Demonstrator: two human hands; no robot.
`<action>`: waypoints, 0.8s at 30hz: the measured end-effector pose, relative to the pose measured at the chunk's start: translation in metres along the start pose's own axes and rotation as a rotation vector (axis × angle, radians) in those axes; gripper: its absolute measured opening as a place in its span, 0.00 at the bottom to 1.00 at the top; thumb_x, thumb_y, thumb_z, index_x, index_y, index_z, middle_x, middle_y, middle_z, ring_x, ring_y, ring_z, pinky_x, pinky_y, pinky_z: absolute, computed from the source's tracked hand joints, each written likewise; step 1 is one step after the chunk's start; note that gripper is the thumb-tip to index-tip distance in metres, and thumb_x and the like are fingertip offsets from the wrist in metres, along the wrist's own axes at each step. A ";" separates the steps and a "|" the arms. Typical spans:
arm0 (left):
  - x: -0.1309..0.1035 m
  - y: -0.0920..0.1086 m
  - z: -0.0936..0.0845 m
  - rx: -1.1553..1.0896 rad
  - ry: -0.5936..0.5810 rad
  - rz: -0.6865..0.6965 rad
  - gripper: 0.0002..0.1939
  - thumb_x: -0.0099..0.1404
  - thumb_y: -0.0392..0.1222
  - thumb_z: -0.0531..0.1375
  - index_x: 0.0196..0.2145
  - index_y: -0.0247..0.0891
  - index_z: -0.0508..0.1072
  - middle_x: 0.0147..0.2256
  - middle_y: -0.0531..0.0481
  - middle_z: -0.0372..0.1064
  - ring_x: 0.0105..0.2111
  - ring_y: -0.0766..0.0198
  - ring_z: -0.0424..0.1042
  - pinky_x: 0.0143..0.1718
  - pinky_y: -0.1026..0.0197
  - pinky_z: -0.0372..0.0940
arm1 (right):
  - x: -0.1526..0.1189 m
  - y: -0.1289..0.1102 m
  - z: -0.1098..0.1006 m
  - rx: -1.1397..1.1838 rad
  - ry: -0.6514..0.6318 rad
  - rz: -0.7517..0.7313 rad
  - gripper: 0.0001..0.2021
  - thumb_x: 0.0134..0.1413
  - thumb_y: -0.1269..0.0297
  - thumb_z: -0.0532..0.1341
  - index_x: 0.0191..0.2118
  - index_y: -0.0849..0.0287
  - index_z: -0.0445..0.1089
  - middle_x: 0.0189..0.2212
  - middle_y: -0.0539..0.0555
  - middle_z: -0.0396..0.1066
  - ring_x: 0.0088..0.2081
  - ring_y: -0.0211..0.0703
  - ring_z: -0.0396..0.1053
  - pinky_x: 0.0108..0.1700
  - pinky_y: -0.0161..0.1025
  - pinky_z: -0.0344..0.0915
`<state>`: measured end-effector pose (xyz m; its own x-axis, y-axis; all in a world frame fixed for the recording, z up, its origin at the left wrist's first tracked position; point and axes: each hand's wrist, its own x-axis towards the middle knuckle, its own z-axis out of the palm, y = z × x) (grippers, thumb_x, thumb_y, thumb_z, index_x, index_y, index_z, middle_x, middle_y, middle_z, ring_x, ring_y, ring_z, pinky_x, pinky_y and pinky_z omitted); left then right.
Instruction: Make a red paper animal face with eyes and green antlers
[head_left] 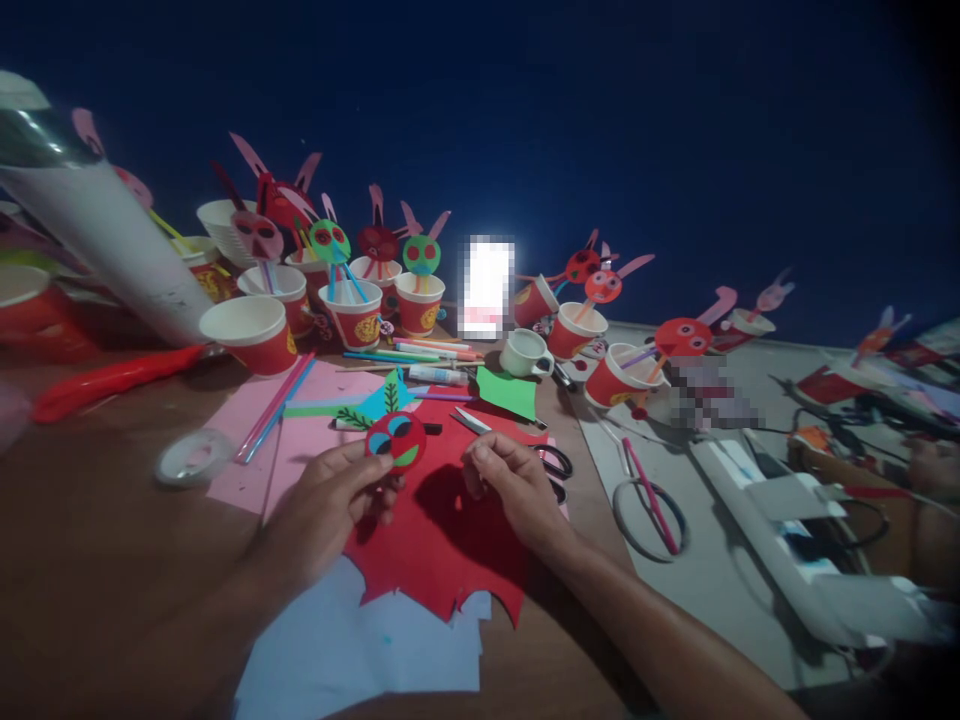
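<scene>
My left hand [341,490] pinches a round red paper face [395,443] by its lower left edge. Blue and black eyes, a green mouth and dark leafy feelers are on the face. To the right, my right hand [517,490] is closed with thumb and forefinger together; whether anything small is between them is hidden. Below both hands lies a sheet of red paper [450,560] with a jagged cut edge. Scissors [555,461] with black handles lie partly behind my right hand. A green paper piece [508,394] rests just beyond.
Several red paper cups [251,335] with paper faces on straws line the back. A white mug [526,353], a glue stick [439,375] and markers [412,355] lie ahead. Left are a tape roll [193,457] and pink paper [240,490]. A power strip [780,540] stands right.
</scene>
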<state>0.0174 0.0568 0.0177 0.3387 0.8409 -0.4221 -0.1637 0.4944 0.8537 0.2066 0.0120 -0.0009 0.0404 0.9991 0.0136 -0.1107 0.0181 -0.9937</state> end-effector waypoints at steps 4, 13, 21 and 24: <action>-0.001 0.001 0.002 0.025 0.000 -0.026 0.08 0.53 0.41 0.63 0.27 0.33 0.71 0.21 0.52 0.68 0.19 0.70 0.64 0.18 0.68 0.60 | -0.003 -0.004 0.001 -0.324 0.125 -0.166 0.06 0.55 0.63 0.58 0.31 0.59 0.67 0.25 0.49 0.67 0.28 0.36 0.65 0.32 0.34 0.63; -0.008 -0.005 0.008 0.109 -0.031 -0.090 0.13 0.55 0.48 0.62 0.23 0.35 0.67 0.18 0.56 0.63 0.16 0.73 0.60 0.15 0.70 0.55 | -0.011 -0.007 0.003 -0.816 0.068 -0.611 0.24 0.51 0.64 0.63 0.53 0.55 0.58 0.50 0.57 0.65 0.53 0.48 0.61 0.54 0.46 0.59; -0.012 -0.010 0.011 0.228 -0.087 -0.096 0.19 0.59 0.51 0.58 0.18 0.36 0.62 0.14 0.58 0.58 0.12 0.74 0.56 0.14 0.70 0.50 | -0.009 -0.009 0.005 -0.971 -0.012 -0.643 0.26 0.54 0.61 0.60 0.57 0.57 0.54 0.51 0.58 0.65 0.53 0.51 0.59 0.52 0.49 0.58; -0.012 -0.010 0.013 0.211 -0.095 -0.091 0.18 0.57 0.50 0.59 0.18 0.35 0.63 0.14 0.58 0.58 0.12 0.74 0.55 0.14 0.70 0.50 | -0.008 -0.008 0.005 -0.992 0.007 -0.665 0.23 0.55 0.59 0.59 0.56 0.57 0.55 0.49 0.58 0.67 0.50 0.50 0.62 0.50 0.47 0.58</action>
<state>0.0268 0.0387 0.0179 0.4305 0.7654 -0.4783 0.0657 0.5020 0.8624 0.2018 0.0044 0.0073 -0.1946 0.8047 0.5609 0.7493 0.4909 -0.4444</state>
